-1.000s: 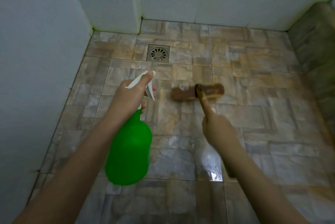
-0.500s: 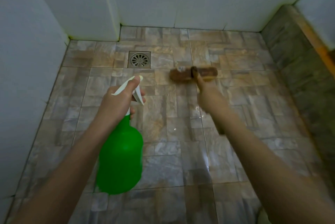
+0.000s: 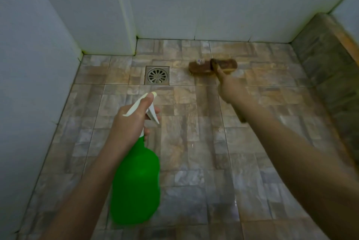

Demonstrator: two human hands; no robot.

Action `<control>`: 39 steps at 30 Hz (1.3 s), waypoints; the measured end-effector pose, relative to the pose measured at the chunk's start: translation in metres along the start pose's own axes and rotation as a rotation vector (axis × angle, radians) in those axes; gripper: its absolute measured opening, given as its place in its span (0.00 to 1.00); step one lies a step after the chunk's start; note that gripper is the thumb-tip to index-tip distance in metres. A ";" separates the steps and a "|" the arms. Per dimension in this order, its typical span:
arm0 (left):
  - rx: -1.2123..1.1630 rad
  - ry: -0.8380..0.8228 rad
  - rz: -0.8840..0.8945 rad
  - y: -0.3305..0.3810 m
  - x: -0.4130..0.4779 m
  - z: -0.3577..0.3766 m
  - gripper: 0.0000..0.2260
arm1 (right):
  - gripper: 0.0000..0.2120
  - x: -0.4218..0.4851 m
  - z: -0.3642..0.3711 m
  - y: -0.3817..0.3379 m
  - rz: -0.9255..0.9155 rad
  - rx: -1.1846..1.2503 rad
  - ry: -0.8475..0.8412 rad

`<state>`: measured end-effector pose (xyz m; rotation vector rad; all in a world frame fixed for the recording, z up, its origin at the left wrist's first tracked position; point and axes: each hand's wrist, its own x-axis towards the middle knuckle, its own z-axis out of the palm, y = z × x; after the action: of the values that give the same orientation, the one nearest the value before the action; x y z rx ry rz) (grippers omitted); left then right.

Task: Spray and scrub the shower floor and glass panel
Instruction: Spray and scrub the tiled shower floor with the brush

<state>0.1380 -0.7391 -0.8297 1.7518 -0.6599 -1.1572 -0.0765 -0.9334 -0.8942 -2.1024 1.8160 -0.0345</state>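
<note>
My left hand [image 3: 132, 121] grips the white trigger head of a green spray bottle [image 3: 136, 183], which hangs over the near left part of the brown and grey tiled shower floor [image 3: 194, 142]. My right hand [image 3: 231, 88] holds the wooden handle of a brown scrub brush [image 3: 202, 67]. The brush head rests on the tiles near the back wall, just right of the drain. The handle's rear end pokes out below my wrist. No glass panel shows in this view.
A square metal floor drain [image 3: 157, 75] lies at the back, left of the brush. White walls [image 3: 194, 6] close the back and left sides. A raised stone-tiled curb [image 3: 330, 76] runs along the right. Wet shine shows on the near tiles.
My right hand has pushed the brush away from me, from mid-floor up toward the back wall beside the drain. The spray bottle stays in my left hand, roughly in place.
</note>
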 end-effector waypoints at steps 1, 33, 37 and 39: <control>-0.010 0.008 0.001 0.001 0.000 -0.001 0.18 | 0.33 0.025 -0.008 -0.006 0.009 0.011 -0.007; 0.070 0.002 -0.042 -0.026 -0.055 -0.059 0.19 | 0.33 -0.137 0.041 -0.053 -0.088 -0.079 -0.222; 0.109 -0.010 -0.057 -0.043 -0.086 -0.071 0.16 | 0.39 -0.272 0.041 -0.031 -0.054 -0.093 -0.342; 0.121 -0.008 -0.069 -0.049 -0.100 -0.080 0.17 | 0.39 -0.311 0.042 -0.035 -0.072 -0.139 -0.420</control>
<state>0.1665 -0.6059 -0.8191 1.8857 -0.6919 -1.1926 -0.0862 -0.6198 -0.8570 -2.0700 1.5276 0.4903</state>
